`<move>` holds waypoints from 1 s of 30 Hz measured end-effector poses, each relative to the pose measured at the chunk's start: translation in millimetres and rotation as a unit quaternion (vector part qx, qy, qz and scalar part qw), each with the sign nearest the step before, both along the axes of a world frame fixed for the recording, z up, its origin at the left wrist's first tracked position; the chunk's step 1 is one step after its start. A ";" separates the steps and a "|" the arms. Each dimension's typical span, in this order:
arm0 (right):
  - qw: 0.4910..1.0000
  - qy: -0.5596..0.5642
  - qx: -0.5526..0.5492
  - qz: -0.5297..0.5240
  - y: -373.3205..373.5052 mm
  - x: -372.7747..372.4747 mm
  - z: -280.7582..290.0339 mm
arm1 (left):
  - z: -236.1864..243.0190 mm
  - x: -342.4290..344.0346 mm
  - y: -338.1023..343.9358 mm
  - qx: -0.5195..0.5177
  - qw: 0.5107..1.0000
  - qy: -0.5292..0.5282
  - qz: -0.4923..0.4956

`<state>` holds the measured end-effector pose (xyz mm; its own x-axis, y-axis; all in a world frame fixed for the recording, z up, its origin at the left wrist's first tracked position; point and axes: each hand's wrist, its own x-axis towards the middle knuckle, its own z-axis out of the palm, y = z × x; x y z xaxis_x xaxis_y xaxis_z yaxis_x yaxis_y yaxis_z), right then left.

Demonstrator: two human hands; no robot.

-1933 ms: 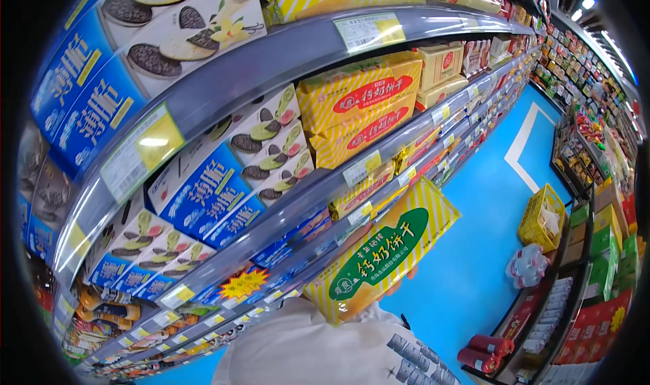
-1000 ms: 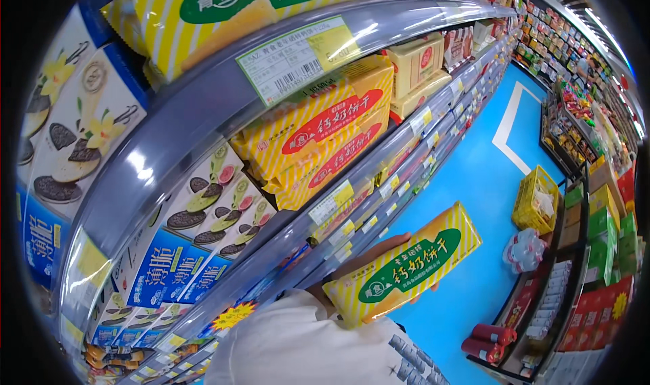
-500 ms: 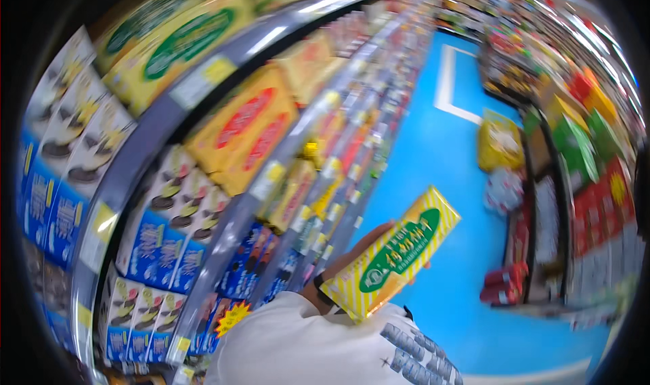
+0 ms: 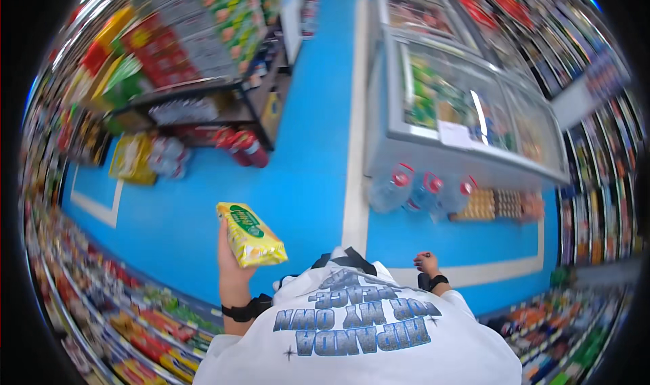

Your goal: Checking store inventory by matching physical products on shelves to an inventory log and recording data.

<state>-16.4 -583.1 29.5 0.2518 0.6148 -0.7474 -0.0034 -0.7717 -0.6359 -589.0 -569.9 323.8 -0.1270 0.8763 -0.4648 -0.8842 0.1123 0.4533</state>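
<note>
Currently: left hand (image 4: 235, 266) grasping an oblong yellow packet (image 4: 252, 236) of glossy film with a green oval on its face. Its fingers wrap the left edge and underside, mostly hidden behind it; the packet lies tilted on them, above smooth blue floor (image 4: 305, 209).

Right hand (image 4: 426, 262): well to the right of the packet, fingers partly curled; too small to tell whether anything is held. Beyond its fingertips: clear plastic bottles with red caps (image 4: 389, 192), beside a pale grey, glass-topped chest freezer (image 4: 399, 141).

Handling (judged): light, fairly stiff as a block, film slippery, contents probably brittle. Best held across the middle of the long sides, palm beneath, without squeezing the ends.

Versus 0.5 s ago: view swung right; shelves of blue-and-white boxes gone from beside the fingers, freezer and right hand now in sight. Packet remains held, but its far end leans left instead of right.
</note>
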 end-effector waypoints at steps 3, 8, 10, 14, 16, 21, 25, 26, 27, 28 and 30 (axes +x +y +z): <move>0.995 -0.020 -0.011 -0.093 -50.4 42.3 25.6 | -20.6 67.2 55.6 -0.093 0.990 -0.070 -0.084; 0.975 0.030 0.179 -0.128 -10.4 25.2 92.6 | -30.9 176.1 131.7 -0.166 0.967 -0.097 -0.164; 0.962 0.044 0.270 0.000 37.9 1.0 143.4 | -39.1 213.5 153.9 -0.217 0.947 -0.069 -0.226; 0.913 0.038 0.375 0.154 111.0 -50.3 246.9 | -55.7 284.6 195.1 -0.294 0.916 -0.053 -0.267; 0.902 -0.010 0.400 0.160 140.5 -56.7 257.7 | -67.9 318.8 217.2 -0.303 0.908 -0.048 -0.286; 0.929 -0.068 0.344 0.122 207.2 -3.0 224.4 | -88.7 396.1 281.4 -0.289 0.900 -0.038 -0.325; 0.918 -0.107 0.375 0.070 261.8 50.3 231.5 | -81.7 451.0 332.1 -0.242 0.904 -0.028 -0.353; 0.922 -0.108 0.366 0.071 274.4 63.9 236.2 | -77.4 464.1 345.2 -0.214 0.904 -0.026 -0.368; 0.926 -0.103 0.362 0.033 287.1 76.9 243.4 | -73.8 474.9 357.3 -0.189 0.904 -0.046 -0.381; 0.929 -0.097 0.356 -0.007 295.6 88.9 246.6 | -73.0 483.9 365.6 -0.178 0.902 -0.053 -0.390; 0.938 -0.088 0.332 -0.051 307.5 120.8 244.9 | -69.5 499.8 382.4 -0.131 0.903 -0.088 -0.400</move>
